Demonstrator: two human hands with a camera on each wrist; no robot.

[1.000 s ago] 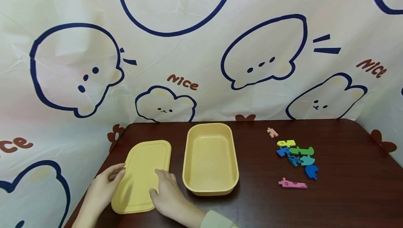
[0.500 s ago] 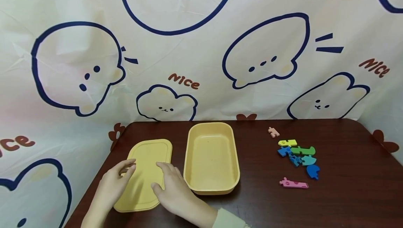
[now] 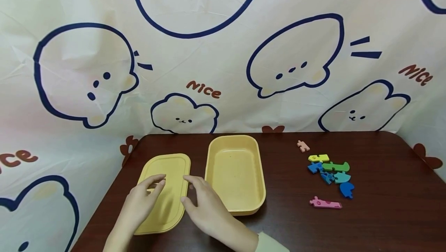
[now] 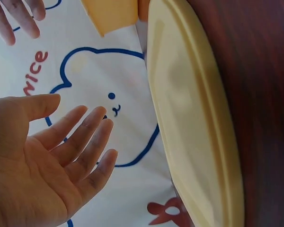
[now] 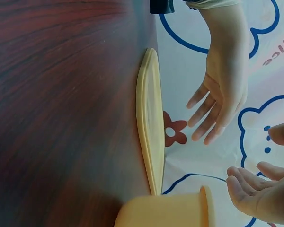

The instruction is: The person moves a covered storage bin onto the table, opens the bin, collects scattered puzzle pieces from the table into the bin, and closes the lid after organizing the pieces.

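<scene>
In the head view, a flat yellow lid (image 3: 170,167) lies on the table, left of an open yellow rectangular box (image 3: 235,159). My left hand (image 3: 141,202) hovers over the lid with fingers loosely bent and nothing in its grasp. In the left wrist view, that hand (image 4: 61,165) shows its bare palm beside the raised edge of the lid (image 4: 189,113). My right hand (image 3: 209,207), also bare, hangs between the lid and the box's near left corner, hiding part of the box wall. The right wrist view shows both the left hand (image 5: 222,90) and the right hand (image 5: 262,189) above the lid.
On the right of the dark wooden table (image 3: 289,228) lie several colored puzzle pieces, among them a pink piece (image 3: 325,204), a green piece (image 3: 336,166), a yellow piece (image 3: 318,158) and a peach piece (image 3: 303,146). A printed cloth (image 3: 230,62) walls the table's back and sides.
Both hands have moved right and away from the lid's sides, the left hand now over the lid, the right closer to the box. Lid, box and puzzle pieces stay put.
</scene>
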